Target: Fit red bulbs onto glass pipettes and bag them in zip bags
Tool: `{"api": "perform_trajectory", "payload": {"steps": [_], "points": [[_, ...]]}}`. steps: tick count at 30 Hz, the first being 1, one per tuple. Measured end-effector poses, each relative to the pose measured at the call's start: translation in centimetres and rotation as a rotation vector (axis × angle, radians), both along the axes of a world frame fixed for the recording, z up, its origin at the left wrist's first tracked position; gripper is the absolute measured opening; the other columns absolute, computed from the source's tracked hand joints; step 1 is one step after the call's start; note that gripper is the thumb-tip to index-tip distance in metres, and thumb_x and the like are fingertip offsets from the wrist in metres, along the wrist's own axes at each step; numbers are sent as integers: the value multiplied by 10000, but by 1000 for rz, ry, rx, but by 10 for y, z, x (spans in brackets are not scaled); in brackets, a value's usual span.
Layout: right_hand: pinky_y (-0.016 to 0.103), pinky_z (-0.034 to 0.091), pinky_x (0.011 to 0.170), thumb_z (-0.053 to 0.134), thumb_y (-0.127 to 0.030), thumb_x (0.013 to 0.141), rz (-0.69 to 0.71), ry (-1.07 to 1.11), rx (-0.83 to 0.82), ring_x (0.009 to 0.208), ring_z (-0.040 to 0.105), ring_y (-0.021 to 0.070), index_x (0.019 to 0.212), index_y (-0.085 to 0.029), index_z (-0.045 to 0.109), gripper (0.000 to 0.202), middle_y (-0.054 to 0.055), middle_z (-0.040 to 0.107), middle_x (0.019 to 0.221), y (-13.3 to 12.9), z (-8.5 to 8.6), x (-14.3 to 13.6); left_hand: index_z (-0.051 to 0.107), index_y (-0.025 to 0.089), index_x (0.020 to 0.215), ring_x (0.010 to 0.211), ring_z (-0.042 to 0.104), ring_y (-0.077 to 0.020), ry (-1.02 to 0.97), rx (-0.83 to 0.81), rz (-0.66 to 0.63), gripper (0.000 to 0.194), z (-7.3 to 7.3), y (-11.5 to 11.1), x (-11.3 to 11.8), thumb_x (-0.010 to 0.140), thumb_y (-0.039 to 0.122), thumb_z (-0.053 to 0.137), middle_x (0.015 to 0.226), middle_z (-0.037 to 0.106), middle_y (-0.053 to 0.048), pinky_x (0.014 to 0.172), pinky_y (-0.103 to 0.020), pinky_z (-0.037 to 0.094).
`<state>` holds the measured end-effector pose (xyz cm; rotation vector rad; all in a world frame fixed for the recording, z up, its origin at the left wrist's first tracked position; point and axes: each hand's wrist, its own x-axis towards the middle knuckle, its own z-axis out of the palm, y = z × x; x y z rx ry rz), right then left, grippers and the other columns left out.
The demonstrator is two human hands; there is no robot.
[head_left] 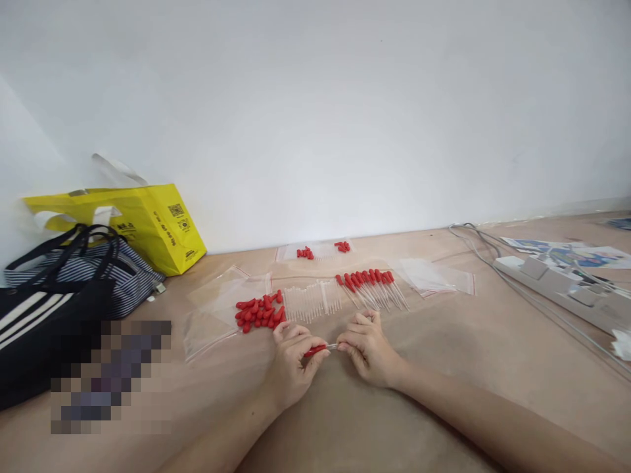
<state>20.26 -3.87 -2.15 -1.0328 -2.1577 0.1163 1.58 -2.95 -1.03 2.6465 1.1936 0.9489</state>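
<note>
A red, elongated rubbery bulb (314,351), at the scene's six o'clock over the worktop (345,420), is pinched in the left hand (294,358); the right hand (369,349) grips a slender clear tube (332,346) meeting it. Loose red bulbs (259,312) lie at its ten o'clock.

On the left, a yellow bag (148,223) stands near the white wall (345,131). A striped bag (135,279) sits before it, with a black, white-striped bag (73,328) nearer. On the right, gray cables (507,279) run beside a white power strip (557,289); printed papers (608,256) lie just beyond it.
</note>
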Motion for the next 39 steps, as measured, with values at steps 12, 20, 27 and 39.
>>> {"api": "perform_trajectory", "payload": {"steps": [12,20,27,39], "points": [[353,199,775,388,-237,863,-5,-77,-30,714,439,135,778,-207,598,228,-5,596,662,6,5,11,626,285,822,732,539,-150,17,-67,0,118,2,8,-14,792,349,532,696,648,44,947,-441,112],[360,169,799,410,-251,858,5,-172,6,734,433,129,785,-222,611,216,-5,586,682,6,5,14,640,293,780,703,542,-143,9,-53,6,119,-1,8,-16,799,323,527,663,654,59,923,-436,138],[322,195,699,419,-238,832,-269,-156,-120,770,460,153,792,-233,635,219,15,614,746,18,2,17,445,269,1163,977,490,-241,-18,-40,248,455,-3,16,-19,738,380,563,1043,605,-32,881,-437,223],[369,220,756,385,-267,792,-792,-297,-272,835,516,237,676,-145,663,326,127,651,750,66,9,-3,545,239,990,902,524,-244,-28,3,403,275,-4,24,-23,733,334,530,954,621,-38,833,-419,285]]}}
